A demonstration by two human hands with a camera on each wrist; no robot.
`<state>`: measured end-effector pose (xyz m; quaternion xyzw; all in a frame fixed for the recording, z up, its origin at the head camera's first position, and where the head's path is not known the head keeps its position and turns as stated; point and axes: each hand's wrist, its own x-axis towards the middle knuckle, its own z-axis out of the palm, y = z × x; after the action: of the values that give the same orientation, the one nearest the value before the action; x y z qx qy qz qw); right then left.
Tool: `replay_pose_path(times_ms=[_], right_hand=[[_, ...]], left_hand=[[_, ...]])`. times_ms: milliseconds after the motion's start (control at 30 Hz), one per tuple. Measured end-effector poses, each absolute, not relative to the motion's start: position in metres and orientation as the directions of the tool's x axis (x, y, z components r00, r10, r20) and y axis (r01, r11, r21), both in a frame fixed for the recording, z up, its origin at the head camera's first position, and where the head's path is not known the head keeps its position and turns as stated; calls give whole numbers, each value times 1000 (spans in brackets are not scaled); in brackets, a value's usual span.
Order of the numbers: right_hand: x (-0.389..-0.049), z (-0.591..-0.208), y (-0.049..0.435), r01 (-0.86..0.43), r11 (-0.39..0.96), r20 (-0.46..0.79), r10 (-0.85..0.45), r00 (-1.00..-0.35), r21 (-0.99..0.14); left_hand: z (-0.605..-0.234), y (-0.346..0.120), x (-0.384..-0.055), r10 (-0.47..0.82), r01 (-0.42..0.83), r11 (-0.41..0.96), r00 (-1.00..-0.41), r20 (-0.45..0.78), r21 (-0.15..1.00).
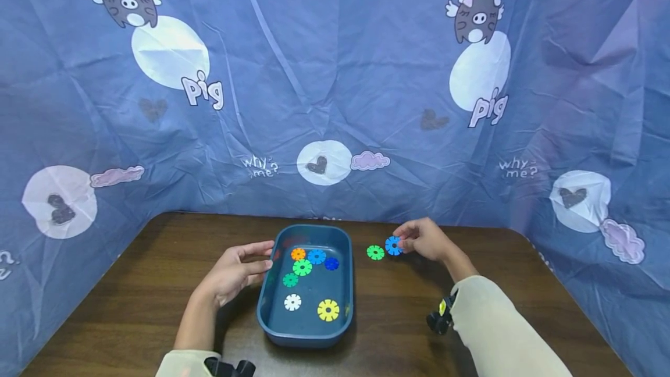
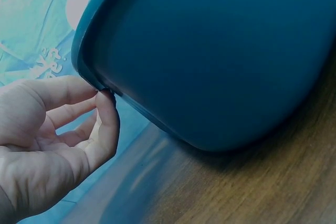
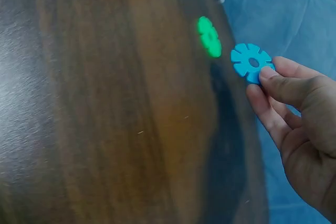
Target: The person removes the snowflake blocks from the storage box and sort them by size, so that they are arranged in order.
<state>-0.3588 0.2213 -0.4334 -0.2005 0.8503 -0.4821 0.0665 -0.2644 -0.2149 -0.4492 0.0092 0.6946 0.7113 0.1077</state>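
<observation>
My right hand (image 1: 425,241) pinches a blue notched plastic disc (image 3: 243,65) between thumb and fingers, over the back right of the table. Just left of it, a green notched disc (image 1: 375,252) lies on the wood. A dark blue tub (image 1: 306,337) stands near the middle of the table. At its left side, my left hand (image 1: 232,272) holds the rim with thumb and fingertips; the left wrist view shows that grip from below. Inside lie several discs, among them an orange one (image 1: 298,254), a white one (image 1: 292,302) and a yellow one (image 1: 328,310).
The brown wooden table (image 1: 413,313) ends at the back against a blue printed cloth (image 1: 335,103), which also rises along both sides. Light sleeves (image 1: 502,324) with small black wrist devices (image 1: 439,320) cover the forearms.
</observation>
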Motion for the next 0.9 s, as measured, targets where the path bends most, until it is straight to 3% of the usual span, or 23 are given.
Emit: replay_pose_path(times_ms=[400, 900], right_hand=[[-348, -464, 229, -35, 376, -80, -285, -955, -926], [-349, -462, 229, -116, 502, -20, -257, -966, -857]], left_hand=[[-450, -215, -265, 143, -155, -11, -978, -151, 988], [-451, -216, -265, 159, -131, -17, -979, -127, 991]])
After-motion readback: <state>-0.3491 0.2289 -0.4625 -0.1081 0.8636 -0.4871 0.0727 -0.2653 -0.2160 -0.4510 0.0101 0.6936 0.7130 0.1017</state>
